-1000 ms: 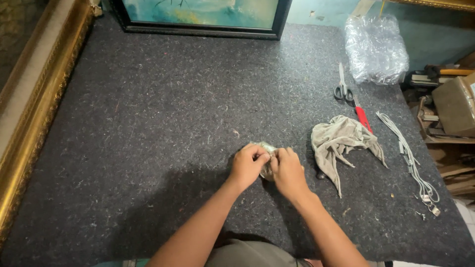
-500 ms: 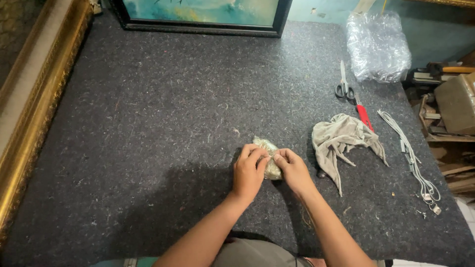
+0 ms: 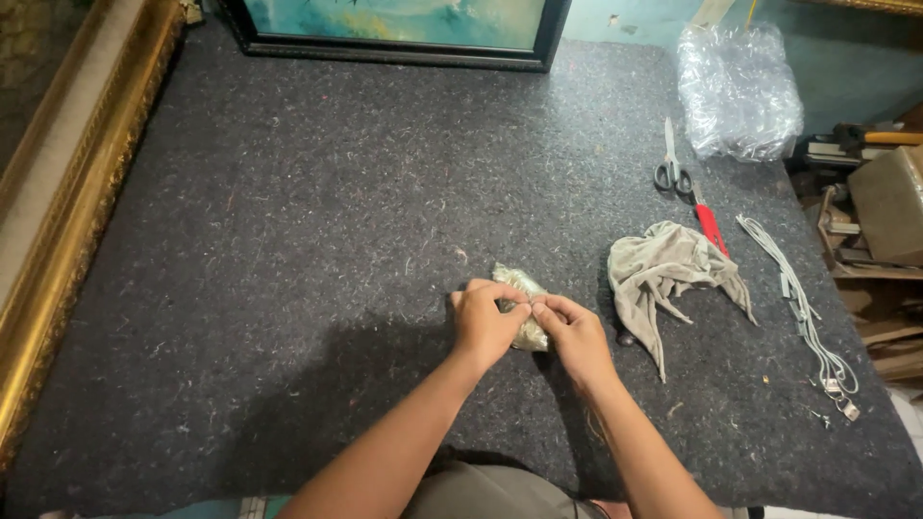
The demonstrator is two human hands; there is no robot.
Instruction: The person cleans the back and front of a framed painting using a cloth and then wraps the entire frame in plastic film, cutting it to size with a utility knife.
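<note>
Compared with the frame half a second earlier, both hands are seen to have stayed in place at the near centre of the felt-covered table (image 3: 288, 240), while the fingertips have been drawn closer together over the top of the small crinkled packet (image 3: 521, 288). The left hand (image 3: 486, 322) and the right hand (image 3: 575, 332) are shown pinched onto the packet from either side, thumbs and forefingers meeting at its near edge; how much of the packet is enclosed cannot be told, since most of it is hidden under the fingers. A crumpled grey cloth (image 3: 663, 269) is seen just to the right of the right hand, with scissors (image 3: 673, 173), a red-handled tool (image 3: 711, 226) and a coiled pale cord (image 3: 803, 308) farther right, and a bubble-wrap bundle (image 3: 738, 91) at the far right. A framed picture (image 3: 394, 29) is propped along the far edge and a gilt frame (image 3: 67, 211) along the left. It is judged that the thin wrapping could be torn abruptly if the pinch is pulled unevenly, and that small contents could be scattered and lost in the fuzzy, lint-strewn felt.
</note>
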